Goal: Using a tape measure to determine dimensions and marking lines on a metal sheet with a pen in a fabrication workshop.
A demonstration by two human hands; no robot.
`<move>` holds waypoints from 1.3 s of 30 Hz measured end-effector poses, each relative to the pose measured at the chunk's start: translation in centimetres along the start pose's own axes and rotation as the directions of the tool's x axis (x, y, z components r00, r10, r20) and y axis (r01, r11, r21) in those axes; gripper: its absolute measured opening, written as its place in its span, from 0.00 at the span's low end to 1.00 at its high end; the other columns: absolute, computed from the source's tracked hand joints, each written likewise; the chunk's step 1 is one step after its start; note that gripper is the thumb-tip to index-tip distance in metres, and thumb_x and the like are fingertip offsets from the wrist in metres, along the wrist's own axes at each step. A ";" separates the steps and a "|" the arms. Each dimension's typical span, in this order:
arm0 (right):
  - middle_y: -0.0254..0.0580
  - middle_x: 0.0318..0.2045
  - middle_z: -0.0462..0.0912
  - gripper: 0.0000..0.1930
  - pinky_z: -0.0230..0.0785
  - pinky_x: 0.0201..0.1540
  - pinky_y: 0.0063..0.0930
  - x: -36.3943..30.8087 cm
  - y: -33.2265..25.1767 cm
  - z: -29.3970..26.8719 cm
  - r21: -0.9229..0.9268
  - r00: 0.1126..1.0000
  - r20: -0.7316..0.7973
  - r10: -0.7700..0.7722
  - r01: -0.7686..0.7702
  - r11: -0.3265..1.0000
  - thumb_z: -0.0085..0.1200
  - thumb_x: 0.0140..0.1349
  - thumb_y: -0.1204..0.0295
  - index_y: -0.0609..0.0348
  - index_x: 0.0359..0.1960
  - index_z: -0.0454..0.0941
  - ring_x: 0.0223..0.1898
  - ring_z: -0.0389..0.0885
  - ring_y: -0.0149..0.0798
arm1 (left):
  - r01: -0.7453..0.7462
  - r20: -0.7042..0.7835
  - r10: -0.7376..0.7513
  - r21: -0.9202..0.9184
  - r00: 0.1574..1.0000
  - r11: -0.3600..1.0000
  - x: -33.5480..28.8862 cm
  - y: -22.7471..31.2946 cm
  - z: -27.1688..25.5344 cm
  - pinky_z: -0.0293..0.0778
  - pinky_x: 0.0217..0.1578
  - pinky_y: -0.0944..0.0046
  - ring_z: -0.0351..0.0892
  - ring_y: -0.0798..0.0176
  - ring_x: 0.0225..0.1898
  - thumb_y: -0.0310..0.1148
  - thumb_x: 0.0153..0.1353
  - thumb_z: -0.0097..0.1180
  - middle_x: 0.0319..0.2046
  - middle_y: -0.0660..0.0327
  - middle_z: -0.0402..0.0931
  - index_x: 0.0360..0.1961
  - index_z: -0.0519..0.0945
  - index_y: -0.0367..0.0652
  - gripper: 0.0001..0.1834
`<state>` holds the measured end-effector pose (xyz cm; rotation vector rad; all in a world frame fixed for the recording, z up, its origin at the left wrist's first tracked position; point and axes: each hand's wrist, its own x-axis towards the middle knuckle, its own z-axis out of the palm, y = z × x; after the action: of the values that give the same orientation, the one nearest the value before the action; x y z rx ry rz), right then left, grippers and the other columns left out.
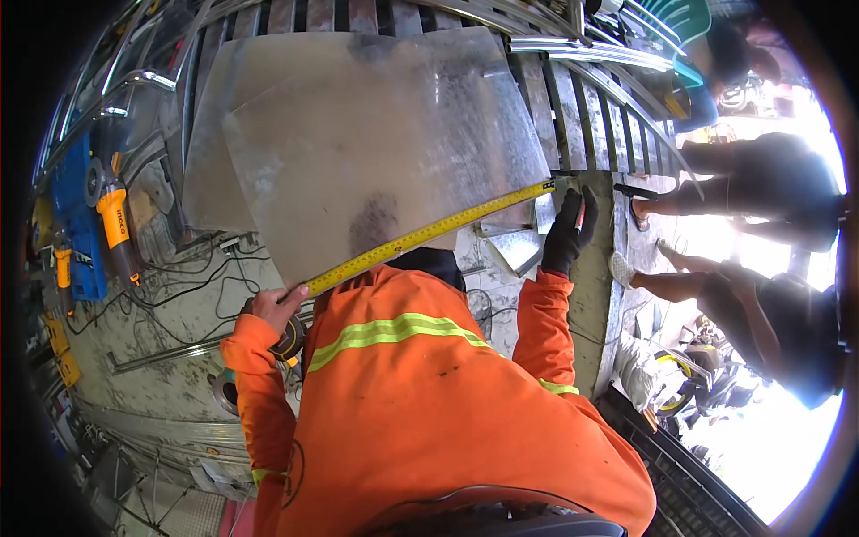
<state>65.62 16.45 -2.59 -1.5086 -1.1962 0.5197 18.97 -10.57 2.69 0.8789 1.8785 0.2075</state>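
Observation:
A yellow tape measure (428,231) stretches along the near edge of a grey metal sheet (358,152), its blade reaching to the sheet's right corner. At the left end my bare left hand (274,310) grips it, thumb on the blade, and the dark and yellow case (291,342) hangs just under the wrist. My right hand (567,237), in a dark glove, is beside the blade's far end, a little off the sheet's corner. Its fingers are closed on a slim marker (580,216), which shows only in part. A second sheet (210,170) lies beneath the first.
The sheets lie on a slatted metal rack (564,107). Shiny metal tubes (599,52) lie at the far right. Yellow angle grinders (114,219) and black cables (224,259) are on the left. Two people (761,188) are at the right. A black crate (680,474) stands at the near right.

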 end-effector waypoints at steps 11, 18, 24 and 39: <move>0.50 0.53 0.81 0.27 0.72 0.59 0.40 0.1 -2.6 2.0 -0.370 0.973 0.158 -0.170 0.218 0.903 0.67 0.65 0.65 0.59 0.64 0.73 0.55 0.81 0.47 | 0.095 0.016 -0.098 0.107 0.995 0.990 -0.1 0.7 -1.0 0.77 0.37 0.57 0.83 0.52 0.28 0.70 0.60 0.57 0.23 0.49 0.81 0.31 0.86 0.36 0.40; 0.51 0.52 0.81 0.29 0.72 0.58 0.42 1.0 -1.4 2.0 -0.468 0.926 0.251 -0.283 0.372 0.802 0.66 0.65 0.59 0.59 0.63 0.74 0.54 0.80 0.49 | 0.132 -0.043 -0.126 0.170 0.991 0.977 -0.1 -0.1 -1.1 0.77 0.42 0.52 0.84 0.46 0.40 0.75 0.54 0.59 0.35 0.45 0.83 0.39 0.79 0.35 0.45; 0.48 0.45 0.84 0.25 0.75 0.53 0.41 1.4 -1.1 1.8 -0.454 0.928 0.277 -0.250 0.356 0.817 0.65 0.66 0.64 0.59 0.62 0.75 0.48 0.83 0.47 | 0.192 -0.065 -0.185 0.123 0.981 0.974 0.2 1.4 -0.7 0.78 0.49 0.49 0.85 0.40 0.47 0.73 0.56 0.59 0.42 0.41 0.84 0.47 0.82 0.35 0.45; 0.53 0.50 0.84 0.19 0.74 0.57 0.41 0.9 -2.0 2.5 -0.444 0.917 0.321 -0.235 0.365 0.818 0.58 0.70 0.69 0.61 0.60 0.76 0.53 0.83 0.50 | 0.226 -0.101 -0.208 0.233 0.973 0.946 0.3 0.9 0.0 0.78 0.43 0.53 0.85 0.45 0.39 0.74 0.59 0.56 0.33 0.45 0.84 0.41 0.85 0.37 0.42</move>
<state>63.07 18.22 -1.28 -1.6600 -1.8441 0.1895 19.29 -9.76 2.92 0.8268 2.0843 -0.1306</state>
